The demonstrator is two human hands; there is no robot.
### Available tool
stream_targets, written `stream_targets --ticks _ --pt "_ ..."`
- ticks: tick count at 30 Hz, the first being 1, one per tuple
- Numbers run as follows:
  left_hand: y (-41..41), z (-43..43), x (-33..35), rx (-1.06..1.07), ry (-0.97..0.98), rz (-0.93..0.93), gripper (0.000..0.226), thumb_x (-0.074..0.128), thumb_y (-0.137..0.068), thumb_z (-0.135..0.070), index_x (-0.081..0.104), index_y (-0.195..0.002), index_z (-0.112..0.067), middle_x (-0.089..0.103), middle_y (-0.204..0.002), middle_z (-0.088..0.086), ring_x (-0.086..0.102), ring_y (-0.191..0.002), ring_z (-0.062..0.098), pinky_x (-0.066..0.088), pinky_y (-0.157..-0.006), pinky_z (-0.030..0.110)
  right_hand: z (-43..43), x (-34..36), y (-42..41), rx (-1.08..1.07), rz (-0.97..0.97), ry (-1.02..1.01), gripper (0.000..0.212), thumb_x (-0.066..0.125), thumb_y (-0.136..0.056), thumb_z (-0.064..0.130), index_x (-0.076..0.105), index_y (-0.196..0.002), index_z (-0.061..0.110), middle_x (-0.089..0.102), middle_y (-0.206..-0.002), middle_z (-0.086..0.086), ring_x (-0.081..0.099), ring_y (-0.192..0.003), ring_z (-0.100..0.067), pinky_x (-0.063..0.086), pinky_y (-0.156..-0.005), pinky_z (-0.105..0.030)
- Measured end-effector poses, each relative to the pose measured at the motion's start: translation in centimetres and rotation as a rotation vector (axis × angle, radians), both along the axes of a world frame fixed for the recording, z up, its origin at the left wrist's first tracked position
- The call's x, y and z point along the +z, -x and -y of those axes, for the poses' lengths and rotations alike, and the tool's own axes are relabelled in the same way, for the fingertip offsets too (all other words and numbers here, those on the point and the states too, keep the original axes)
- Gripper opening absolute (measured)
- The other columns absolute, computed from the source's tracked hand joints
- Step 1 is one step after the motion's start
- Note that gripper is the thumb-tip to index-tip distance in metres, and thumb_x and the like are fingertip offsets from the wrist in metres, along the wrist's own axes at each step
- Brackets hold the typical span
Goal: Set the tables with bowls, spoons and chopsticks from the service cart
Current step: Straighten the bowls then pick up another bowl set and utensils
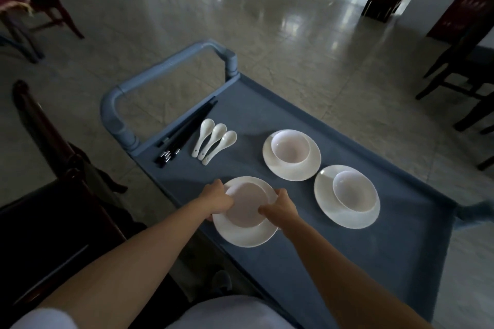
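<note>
- Because the near bowl (246, 207), pale, round and glossy, sits inside a wide white round plate (240, 238) at the person's edge of the blue-grey plastic service cart (307, 262), both hands come at it from opposite sides. A two-sided hold probably keeps it level.
- The left hand (217, 199) curls its fingers over the near bowl's left rim. The right hand (280, 207) pinches the right rim, with the thumb lying along the lip.
- Whether any fingers also catch the plate below, and whether the near bowl is lifted or resting, I cannot tell.
- Two further bowls (290, 148) of the same pale kind stand in their own white plates (272, 165) farther along the cart, side by side and untouched. Each bowl seems to be paired with a plate so that one place setting can be lifted together.
- Three white ceramic spoons (213, 141) lie side by side, just beside a bundle of black chopsticks with silver ends (184, 133) that runs along the rail near the cart's handle (165, 67). Sorting them by kind makes them easy to count out.
- Judging by the full cart, the table setting is only starting, and dark wooden chairs (467, 61) stand around.
</note>
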State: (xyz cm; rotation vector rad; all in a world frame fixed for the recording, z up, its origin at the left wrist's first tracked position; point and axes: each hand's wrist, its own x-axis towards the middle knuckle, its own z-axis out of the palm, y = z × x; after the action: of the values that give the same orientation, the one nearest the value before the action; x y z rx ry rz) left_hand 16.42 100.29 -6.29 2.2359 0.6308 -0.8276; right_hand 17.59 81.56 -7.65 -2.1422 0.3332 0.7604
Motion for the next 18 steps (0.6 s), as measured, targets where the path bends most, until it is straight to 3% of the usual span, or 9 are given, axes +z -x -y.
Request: stream_targets --ticks 7,11,13,15,18 --pt "-1.8 -0.8 -0.9 -0.135 -0.058 -0.024 0.070 0.060 -0.085 -0.034 0.030 -0.143 -0.009 0.035 -0.139 0.016 0.051 -0.115 0.037 0.060 -0.070 0.043 -0.9 -0.6 -0.5 -0.063 0.016 0.044 0.060 0.073 -0.077 0.020 0.042 -0.128 0.017 0.055 -0.105 -0.004 0.058 -0.095 -0.026 0.054 -0.080 -0.042" --pt "-4.5 -1.7 0.0 -0.151 -0.037 -0.013 0.061 0.041 -0.088 -0.060 0.052 -0.122 -0.010 0.055 -0.122 0.015 0.060 -0.097 0.034 0.059 -0.071 0.043 -1.0 -0.8 -0.4 -0.086 0.019 0.059 0.061 0.072 -0.077 0.019 0.042 -0.130 0.018 0.058 -0.110 -0.006 0.060 -0.100 -0.028 0.055 -0.086 -0.045" --pt "-6.3 -2.7 0.7 -0.131 -0.114 0.173 0.052 0.034 -0.097 -0.046 0.059 -0.112 -0.002 0.061 -0.118 0.022 0.058 -0.104 0.039 0.052 -0.084 0.041 -1.0 -0.9 -0.4 -0.080 0.016 0.074 0.060 0.073 -0.076 0.020 0.043 -0.129 0.018 0.059 -0.112 -0.006 0.059 -0.102 -0.028 0.054 -0.086 -0.045" --pt "-7.8 -3.8 0.9 -0.098 -0.226 0.338 0.040 0.040 -0.098 -0.030 0.064 -0.101 0.003 0.066 -0.107 0.023 0.060 -0.101 0.038 0.046 -0.080 0.035 -0.9 -1.1 -0.4 -0.071 0.008 0.089 0.060 0.072 -0.076 0.021 0.043 -0.129 0.019 0.059 -0.112 -0.005 0.059 -0.103 -0.028 0.053 -0.086 -0.044" --pt "-9.2 -4.4 0.5 -0.189 -0.348 0.395 0.026 0.046 -0.095 -0.017 0.063 -0.095 0.003 0.067 -0.098 0.020 0.064 -0.094 0.035 0.046 -0.073 0.033 -0.9 -1.2 -0.6 -0.076 -0.010 0.100 0.062 0.072 -0.077 0.021 0.043 -0.132 0.018 0.058 -0.113 -0.005 0.059 -0.101 -0.027 0.052 -0.081 -0.041"
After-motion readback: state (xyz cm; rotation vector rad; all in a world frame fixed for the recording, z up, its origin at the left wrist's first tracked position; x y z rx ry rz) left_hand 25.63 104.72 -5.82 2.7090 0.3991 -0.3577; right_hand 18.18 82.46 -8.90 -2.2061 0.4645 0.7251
